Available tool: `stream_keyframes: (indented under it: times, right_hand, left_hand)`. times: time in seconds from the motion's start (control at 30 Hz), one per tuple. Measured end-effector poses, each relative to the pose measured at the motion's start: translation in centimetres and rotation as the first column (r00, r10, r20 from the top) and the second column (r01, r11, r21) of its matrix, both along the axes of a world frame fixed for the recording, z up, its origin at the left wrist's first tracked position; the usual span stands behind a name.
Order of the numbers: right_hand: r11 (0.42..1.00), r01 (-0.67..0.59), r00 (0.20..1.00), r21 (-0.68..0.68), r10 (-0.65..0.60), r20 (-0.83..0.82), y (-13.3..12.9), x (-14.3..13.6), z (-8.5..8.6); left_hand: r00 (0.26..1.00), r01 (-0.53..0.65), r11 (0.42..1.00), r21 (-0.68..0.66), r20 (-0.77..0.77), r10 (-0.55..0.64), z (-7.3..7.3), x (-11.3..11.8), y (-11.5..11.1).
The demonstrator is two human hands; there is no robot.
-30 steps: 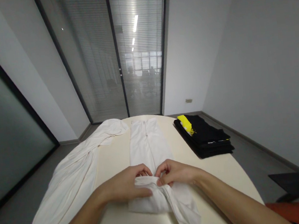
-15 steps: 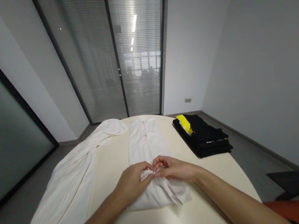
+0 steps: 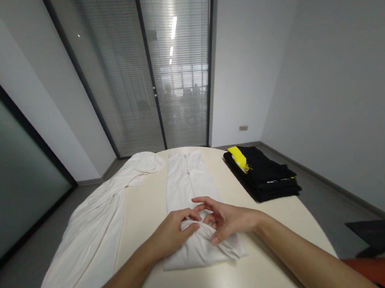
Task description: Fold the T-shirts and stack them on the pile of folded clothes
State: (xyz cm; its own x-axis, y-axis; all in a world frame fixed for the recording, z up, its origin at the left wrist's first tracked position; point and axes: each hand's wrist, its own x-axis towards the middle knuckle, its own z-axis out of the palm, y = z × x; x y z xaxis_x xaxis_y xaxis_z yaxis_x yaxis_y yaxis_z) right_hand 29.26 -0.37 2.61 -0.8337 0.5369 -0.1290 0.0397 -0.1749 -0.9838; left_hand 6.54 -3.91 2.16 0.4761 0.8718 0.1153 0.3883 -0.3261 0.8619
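A white button-up shirt [image 3: 192, 185] lies folded into a long strip in front of me, with buttons down its middle. Its near end is gathered in creased folds under my hands. My left hand [image 3: 172, 233] curls round a ridge of this cloth, thumb on the near side and fingers on the far side. My right hand [image 3: 228, 218] rests over the same folds with its fingers spread and its thumb apart from them. Some of its fingertips reach in behind the cloth, so their contact is partly hidden.
Another white garment [image 3: 87, 228] lies loosely along the table's left edge. A stack of folded black clothes [image 3: 264, 168] with a yellow patch on top sits at the right. The round cream table [image 3: 277, 231] has a black and orange chair [image 3: 384, 238] by its right side.
My right hand has loosened from a pinch on the cloth: its fingers have spread and its thumb has moved nearer to me. My left hand has stayed almost in place.
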Motion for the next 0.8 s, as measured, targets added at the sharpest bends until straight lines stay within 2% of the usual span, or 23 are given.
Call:
stream_keyframes:
  times: [0.07, 0.17, 0.3, 0.4, 0.53, 0.63, 0.8]
  right_hand:
    - [0.999, -0.035, 0.999, 0.019, 0.035, 0.012, 0.2, 0.3, 0.1]
    - [0.991, -0.072, 0.992, 0.117, 0.06, 0.107, 0.7, 1.5, 0.3]
    - [0.975, -0.122, 0.96, 0.184, 0.069, 0.27, 1.4, 3.1, 0.7]
    - [0.966, -0.129, 0.949, 0.222, 0.055, 0.311, 1.5, 3.2, 1.0]
    - [0.972, -0.08, 0.964, 0.222, 0.018, 0.265, 1.4, 2.9, 1.5]
    - [0.968, -0.009, 0.966, 0.249, -0.056, 0.253, 1.6, 2.9, 1.8]
    - [0.942, 0.074, 0.957, 0.328, -0.16, 0.243, 2.0, 2.9, 1.1]
  left_hand:
    - [1.0, -0.002, 1.0, 0.006, 0.007, 0.002, -0.1, 0.0, 0.0]
    - [0.997, -0.074, 0.997, 0.022, 0.016, 0.074, -0.3, 0.1, 0.2]
    - [0.985, -0.173, 0.984, 0.032, 0.001, 0.173, -0.6, 0.2, 0.4]
    - [0.978, -0.21, 0.977, 0.049, 0.003, 0.21, -0.7, 0.2, 0.5]
    - [0.973, -0.23, 0.972, 0.056, 0.015, 0.229, -0.4, 0.2, 0.5]
    - [0.972, -0.235, 0.968, 0.089, 0.003, 0.236, 0.1, 0.2, 0.6]
    - [0.97, -0.216, 0.965, 0.149, -0.08, 0.229, 0.0, -0.4, 1.2]
